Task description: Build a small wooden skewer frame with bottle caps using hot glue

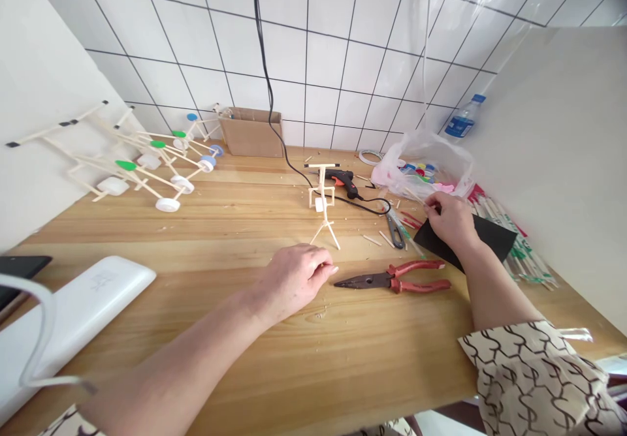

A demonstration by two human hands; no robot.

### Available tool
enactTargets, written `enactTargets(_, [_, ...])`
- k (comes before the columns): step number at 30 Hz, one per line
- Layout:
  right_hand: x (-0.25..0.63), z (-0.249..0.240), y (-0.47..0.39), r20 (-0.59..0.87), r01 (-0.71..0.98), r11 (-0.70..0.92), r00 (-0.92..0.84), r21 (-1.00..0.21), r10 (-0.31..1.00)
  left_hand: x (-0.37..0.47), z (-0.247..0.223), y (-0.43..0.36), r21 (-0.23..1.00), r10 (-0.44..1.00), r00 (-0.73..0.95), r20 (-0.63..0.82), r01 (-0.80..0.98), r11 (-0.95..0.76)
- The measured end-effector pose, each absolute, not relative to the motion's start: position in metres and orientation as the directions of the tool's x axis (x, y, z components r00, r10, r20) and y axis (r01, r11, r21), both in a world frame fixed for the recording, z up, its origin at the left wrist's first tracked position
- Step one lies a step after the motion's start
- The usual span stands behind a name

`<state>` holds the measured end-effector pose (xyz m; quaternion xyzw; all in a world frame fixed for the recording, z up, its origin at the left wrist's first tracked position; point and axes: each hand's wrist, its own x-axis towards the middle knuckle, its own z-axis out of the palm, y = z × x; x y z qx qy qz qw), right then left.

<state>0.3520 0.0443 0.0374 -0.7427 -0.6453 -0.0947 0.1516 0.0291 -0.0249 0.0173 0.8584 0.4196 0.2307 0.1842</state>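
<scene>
My left hand [300,277] rests on the table with its fingers curled together; whatever they may hold is hidden. Just beyond it stands a small wooden-stick frame [321,194] with black-tipped ends on its crossbar, a white piece in the middle and splayed legs. Over a black sheet [494,237], my right hand [453,219] is closed in a pinch on a thin wooden stick [414,196] that points toward the plastic bag. Between the hands lie long-nose pliers [392,278] with red handles, touched by neither hand.
Several stick models with bottle-cap wheels [168,205] stand at the left. A glue gun [341,180], scissors [394,230], a plastic bag of caps [424,168] and bundled sticks [526,247] lie right of centre. A cardboard box [252,133] and bottle [463,119] stand behind; a white device [83,318] lies near left.
</scene>
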Motion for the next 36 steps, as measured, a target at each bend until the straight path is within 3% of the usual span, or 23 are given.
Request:
enactTargets(4, [0.343, 0.051, 0.033, 0.418, 0.928, -0.093, 0.25, -0.361, 0.873, 0.028, 0.018, -0.025, 0.528, 0.806, 0.523, 0.278, 0.618, -0.583])
enactTargets(9, [0.342, 0.054, 0.029, 0.627, 0.834, 0.123, 0.298, -0.538, 0.72, 0.029, 0.018, -0.026, 0.574, 0.81, 0.501, 0.304, 0.582, -0.576])
enactTargets(12, [0.34, 0.055, 0.026, 0.727, 0.759, 0.29, 0.327, -0.582, 0.604, 0.03, 0.018, -0.027, 0.604, 0.821, 0.484, 0.301, 0.569, -0.557])
enactTargets(16, [0.322, 0.053, 0.011, 0.796, 0.75, 0.412, 0.246, -0.518, 0.553, 0.031, 0.019, -0.03, 0.677, 0.841, 0.43, 0.33, 0.513, -0.528])
enactTargets(19, [0.297, 0.046, -0.007, 0.715, 0.757, 0.463, 0.009, -0.462, 0.699, 0.032, 0.024, -0.032, 0.742, 0.859, 0.358, 0.366, 0.444, -0.502])
enactTargets(21, [0.275, 0.042, -0.02, 0.591, 0.699, 0.512, -0.157, -0.499, 0.791, 0.033, 0.029, -0.034, 0.8, 0.874, 0.308, 0.375, 0.37, -0.473])
enactTargets(25, [0.236, 0.041, -0.041, 0.428, 0.56, 0.589, -0.404, -0.583, 0.808, 0.033, 0.04, -0.039, 0.921, 0.929, 0.218, 0.299, 0.187, -0.34])
enactTargets(30, [0.22, 0.051, -0.049, 0.446, 0.514, 0.615, -0.424, -0.598, 0.788, 0.03, 0.043, -0.044, 0.978, 0.965, 0.177, 0.196, 0.04, -0.206])
enactTargets(36, [0.231, 0.049, -0.039, 0.415, 0.543, 0.581, -0.407, -0.606, 0.814, 0.026, 0.046, -0.034, 0.939, 0.971, -0.014, 0.238, -0.254, -0.233])
